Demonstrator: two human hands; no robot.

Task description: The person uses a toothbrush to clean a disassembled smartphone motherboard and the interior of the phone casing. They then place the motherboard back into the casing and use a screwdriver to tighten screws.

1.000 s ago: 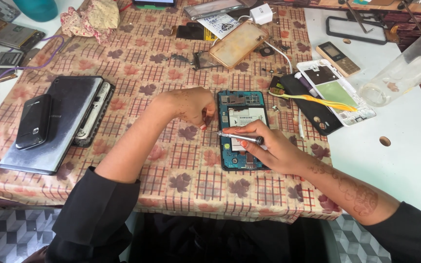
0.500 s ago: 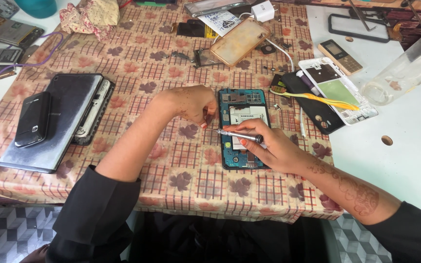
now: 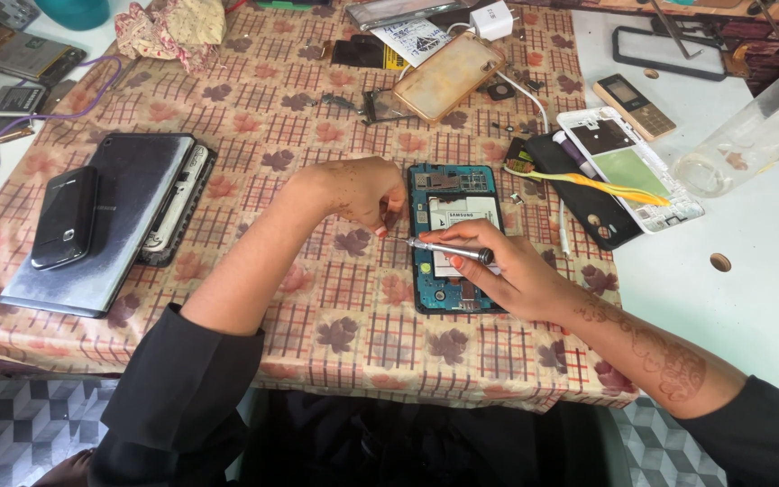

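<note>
- a slim silver metal screwdriver is pinched between thumb and fingers of the right hand, with its tip pointed left at the left edge of an opened phone.
- the opened rectangular phone with a blue circuit frame and a white-labelled battery is laid flat on the leaf-patterned checked tablecloth, just in front of the person.
- the left hand is curled, fingers drawn together, and is rested on the cloth against the phone's left edge — whether anything is pinched in it cannot be told.
- a dark grey flat tablet with a small black phone on top is seen well to the left.
- a white phone frame with a green panel is set to the right, on a white tabletop.
</note>
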